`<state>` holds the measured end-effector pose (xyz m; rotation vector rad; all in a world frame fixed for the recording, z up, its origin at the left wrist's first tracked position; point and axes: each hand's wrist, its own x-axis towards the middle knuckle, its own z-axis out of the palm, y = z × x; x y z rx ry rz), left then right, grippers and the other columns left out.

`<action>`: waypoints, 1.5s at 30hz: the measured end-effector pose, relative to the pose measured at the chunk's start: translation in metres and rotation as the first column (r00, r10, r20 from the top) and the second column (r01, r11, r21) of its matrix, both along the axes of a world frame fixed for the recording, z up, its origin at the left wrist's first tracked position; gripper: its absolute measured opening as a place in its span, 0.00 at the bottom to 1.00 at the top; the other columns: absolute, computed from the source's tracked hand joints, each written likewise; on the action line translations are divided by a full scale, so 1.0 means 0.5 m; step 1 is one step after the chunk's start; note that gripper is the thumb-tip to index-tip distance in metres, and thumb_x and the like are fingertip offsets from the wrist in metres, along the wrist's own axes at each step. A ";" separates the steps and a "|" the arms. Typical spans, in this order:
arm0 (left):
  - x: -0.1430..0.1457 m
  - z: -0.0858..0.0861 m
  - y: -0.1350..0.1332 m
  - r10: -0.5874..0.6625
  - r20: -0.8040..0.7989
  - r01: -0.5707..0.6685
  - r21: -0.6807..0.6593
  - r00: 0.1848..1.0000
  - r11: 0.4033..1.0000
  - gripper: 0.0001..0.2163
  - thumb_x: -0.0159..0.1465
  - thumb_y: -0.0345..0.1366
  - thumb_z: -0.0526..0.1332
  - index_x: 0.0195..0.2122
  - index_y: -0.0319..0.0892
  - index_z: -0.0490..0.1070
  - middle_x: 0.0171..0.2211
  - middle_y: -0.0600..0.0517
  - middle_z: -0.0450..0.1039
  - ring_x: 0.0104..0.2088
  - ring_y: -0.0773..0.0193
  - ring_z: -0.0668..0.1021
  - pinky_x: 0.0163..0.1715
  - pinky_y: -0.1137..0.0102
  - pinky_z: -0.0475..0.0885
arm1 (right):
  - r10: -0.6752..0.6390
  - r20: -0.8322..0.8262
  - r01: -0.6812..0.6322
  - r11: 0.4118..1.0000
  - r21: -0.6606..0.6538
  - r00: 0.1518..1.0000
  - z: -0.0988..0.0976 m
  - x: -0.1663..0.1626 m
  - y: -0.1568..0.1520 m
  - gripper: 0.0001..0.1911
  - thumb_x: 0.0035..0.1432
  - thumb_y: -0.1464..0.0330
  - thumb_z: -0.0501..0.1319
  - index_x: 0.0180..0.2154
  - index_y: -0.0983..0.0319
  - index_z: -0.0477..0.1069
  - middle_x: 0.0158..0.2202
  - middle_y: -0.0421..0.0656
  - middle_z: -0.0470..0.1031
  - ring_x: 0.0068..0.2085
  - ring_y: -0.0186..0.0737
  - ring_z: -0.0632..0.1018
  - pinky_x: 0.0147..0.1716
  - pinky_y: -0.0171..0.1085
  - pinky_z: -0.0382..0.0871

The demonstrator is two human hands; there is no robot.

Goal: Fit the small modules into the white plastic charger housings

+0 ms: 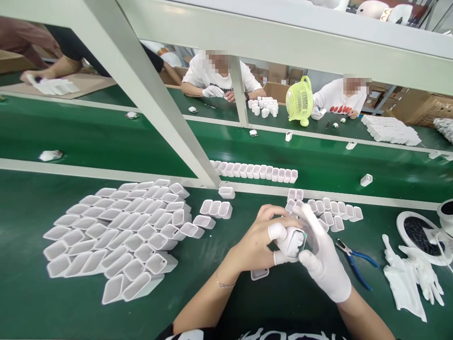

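My left hand (262, 241), bare except for white finger cots, is closed around a small white plastic housing (292, 242) with a green part showing inside it. My right hand (323, 262), in a white glove, presses against the same housing from the right, with its fingers curled over the top. Both hands hover just above the green table. A flat white lid piece (259, 274) lies on the table right under them. A large cluster of empty white housings (120, 236) lies on its side to my left.
Blue-handled pliers (354, 259) and spare white gloves (410, 276) lie to the right, beside a round white device (421, 231). More housings (329, 212) sit behind my hands, and a row (255, 171) lines the conveyor rail. Two people work across the belt near a green fan (299, 100).
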<state>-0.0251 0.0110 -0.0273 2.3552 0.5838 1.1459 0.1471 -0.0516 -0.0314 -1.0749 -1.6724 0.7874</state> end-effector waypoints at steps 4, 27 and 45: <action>0.009 -0.015 0.005 0.001 0.004 -0.001 -0.034 1.000 0.999 0.20 0.54 0.39 0.71 0.47 0.44 0.70 0.39 0.49 0.75 0.45 0.56 0.72 0.48 0.59 0.67 | 0.013 -0.374 -0.138 0.941 -0.309 0.927 -0.003 -0.023 0.021 0.31 0.56 0.51 0.63 0.57 0.57 0.63 0.50 0.47 0.75 0.51 0.49 0.76 0.46 0.46 0.75; 0.025 -0.029 0.016 -0.058 -0.216 0.057 -0.014 0.975 0.998 0.12 0.59 0.34 0.66 0.44 0.43 0.70 0.40 0.49 0.76 0.42 0.58 0.73 0.43 0.62 0.63 | -0.028 -0.315 -0.095 0.925 -0.367 0.949 -0.040 -0.015 0.042 0.25 0.58 0.59 0.61 0.55 0.57 0.60 0.41 0.42 0.75 0.39 0.39 0.78 0.40 0.40 0.75; -0.112 0.083 0.017 0.212 0.362 -0.235 0.022 0.908 0.972 0.10 0.56 0.30 0.66 0.26 0.45 0.63 0.37 0.53 0.78 0.37 0.57 0.75 0.34 0.58 0.72 | 0.077 0.913 0.309 0.927 -0.213 0.400 -0.084 0.204 0.424 0.19 0.64 0.62 0.59 0.54 0.62 0.66 0.54 0.48 0.69 0.50 0.46 0.74 0.48 0.50 0.71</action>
